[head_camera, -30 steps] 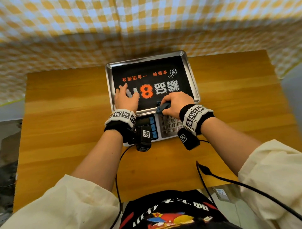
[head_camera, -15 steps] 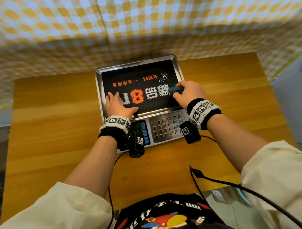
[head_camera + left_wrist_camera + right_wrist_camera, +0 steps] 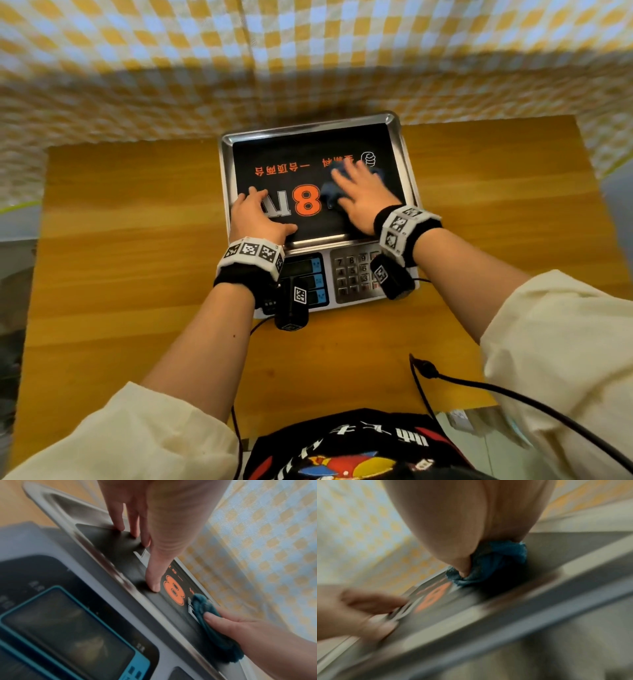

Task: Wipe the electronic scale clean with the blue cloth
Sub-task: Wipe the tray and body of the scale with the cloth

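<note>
Head view: the scale sits at the table's far edge, close under the checked cloth wall. The left hand, fingers spread flat, presses on the pan's near-left corner, likely to steady the scale. The right hand, fingers extended, presses the bunched cloth onto the pan just right of the orange 8. The pan's raised rim bounds each stroke; the far half of the pan lies free for wiping, while the keypad in front sits partly under the right wrist.

Left wrist view: the left fingers bear straight down on the pan beside the near rim, the cloth just past the 8.

Right wrist view: heavily blurred; the thumb seems to dig into the cloth, pinning rather than pinching it, though that is hard to confirm.
</note>
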